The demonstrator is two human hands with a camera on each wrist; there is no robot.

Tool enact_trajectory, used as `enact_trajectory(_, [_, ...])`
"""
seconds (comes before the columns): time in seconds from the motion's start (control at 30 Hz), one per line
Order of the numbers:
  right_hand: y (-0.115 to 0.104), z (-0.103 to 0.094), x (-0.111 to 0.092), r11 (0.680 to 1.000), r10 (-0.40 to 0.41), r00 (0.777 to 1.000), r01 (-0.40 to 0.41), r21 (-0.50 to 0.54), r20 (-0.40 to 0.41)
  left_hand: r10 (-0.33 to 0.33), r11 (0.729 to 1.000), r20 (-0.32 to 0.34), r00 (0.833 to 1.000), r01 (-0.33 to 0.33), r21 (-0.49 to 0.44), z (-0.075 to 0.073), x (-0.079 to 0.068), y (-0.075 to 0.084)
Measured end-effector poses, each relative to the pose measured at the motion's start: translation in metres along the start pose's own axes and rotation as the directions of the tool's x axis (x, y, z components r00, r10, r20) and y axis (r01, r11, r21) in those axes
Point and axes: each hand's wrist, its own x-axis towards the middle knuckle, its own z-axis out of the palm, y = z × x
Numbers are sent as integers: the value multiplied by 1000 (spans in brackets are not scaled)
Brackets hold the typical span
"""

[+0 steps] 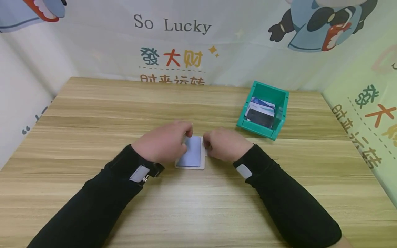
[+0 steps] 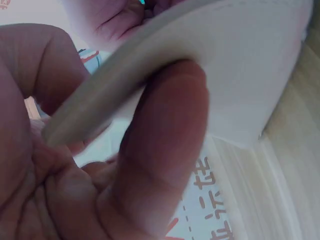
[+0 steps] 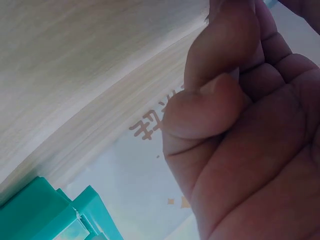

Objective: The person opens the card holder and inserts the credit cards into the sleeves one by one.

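"What do you see from the head camera?"

"A pale-grained wooden tabletop (image 1: 198, 210), with a white backdrop cloth (image 1: 102, 48) behind it and another printed cloth (image 1: 361, 137) along the right. Towards the far right stands a teal bin (image 1: 255, 131) with cards (image 1: 258, 117) in it."

"Any writing?"

"The backdrop says 'So Lucky', then 發大财; under that, 时来运转, its bottom cut off by the table edge. The right cloth repeats some of it. The cards' print is too small for me."

"And the hands?"

"The left hand (image 1: 162, 143) has a flat, bluish-fronted case (image 1: 193, 153) with a pale border, mid-table. The right hand (image 1: 227, 144) is just beside its right edge."

"The left wrist view?"

"Thumb on the case's pale, stitched face, fingers behind: a firm pinch. The case tilts above the wood. Brown characters show on the cloth beyond."

"The right wrist?"

"Fingers curled, thumb against the forefinger; I can't tell whether they pinch anything. The bin's corner is lower left, with brown lettering and a small gold star on the cloth."
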Motion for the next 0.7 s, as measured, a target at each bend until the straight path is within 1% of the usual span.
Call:
enact_trajectory(0.13, [4, -1, 0, 1000, 20, 1000, -20, 9, 23, -102, 993, 13, 995, 103, -53, -5, -3, -3])
enact_trajectory(0.2, [6, -2, 0, 1000, 27, 999, -27, 6, 32, -135, 990, 12, 991, 136, -49, -7, -4, -5])
enact_trajectory(0.3, [10, -2, 0, 999, 33, 999, -33, 2, 36, -173, 985, 21, 985, 173, -20, -9, -4, -10])
enact_trajectory(0.43, [13, -3, 1, 999, 40, 998, -40, 3, 40, -199, 980, 22, 980, 198, 31, -9, -3, -17])
enact_trajectory(0.57, [14, -4, 0, 999, 42, 998, -42, 3, 46, -214, 974, 6, 977, 213, 74, -8, -2, -22])
enact_trajectory(0.7, [15, -4, -1, 999, 43, 998, -43, -1, 43, -204, 971, 0, 979, 202, 131, -7, -1, -25])
